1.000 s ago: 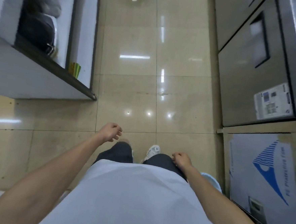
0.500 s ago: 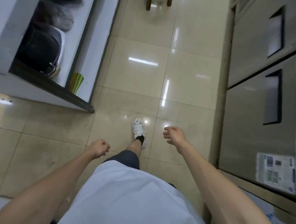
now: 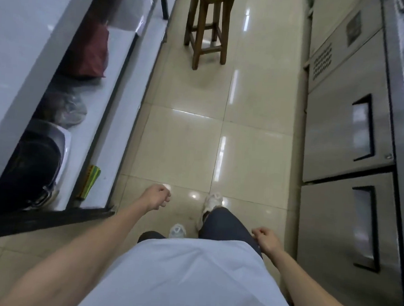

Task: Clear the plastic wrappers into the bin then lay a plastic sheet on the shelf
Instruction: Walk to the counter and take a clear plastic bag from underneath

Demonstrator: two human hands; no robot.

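Two bare hands, nothing held; no wrappers, bin or plastic sheet appear anywhere in view, so progress cannot be read directly. Judged stage: in transit down the aisle, with the sheet-laying apparently not yet done.

- Floor: glossy beige tiles, centre of frame, no litter visible.
- Steel cabinets: right edge, doors closed.
- Bench: pale top, left of frame.
- Shelf: beneath the bench, left; carries a dark red bag, a clear bag and dark pans. No sheet seen on its bare strip.
- Wooden stool: top centre, standing on the floor.
- Left hand: lower centre, fingers curled into a loose fist, touching nothing.
- Right hand: lower right, fingers loosely curled, empty, beside the thigh.
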